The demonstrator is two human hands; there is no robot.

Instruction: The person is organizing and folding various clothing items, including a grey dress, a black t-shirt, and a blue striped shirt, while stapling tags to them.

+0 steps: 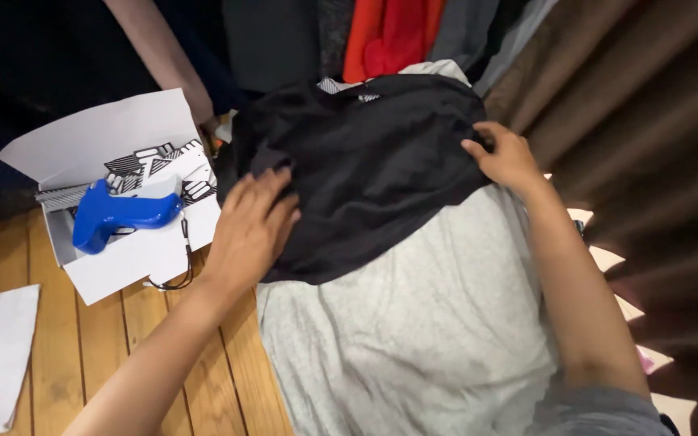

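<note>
Over the light grey cloth [414,331] we are spreading a black garment [365,161], lying across its upper end. Our left hand [252,230] is pressing flat, fingers splayed, on the garment's left edge; our right hand [506,157] is pinching its right edge. Left of the garment, a blue tagging gun [123,216] is resting in a white box [98,145].

Dark garment [373,161] atop pale garment [422,323], box [115,137] with tagging gun [123,216] to its left.
</note>
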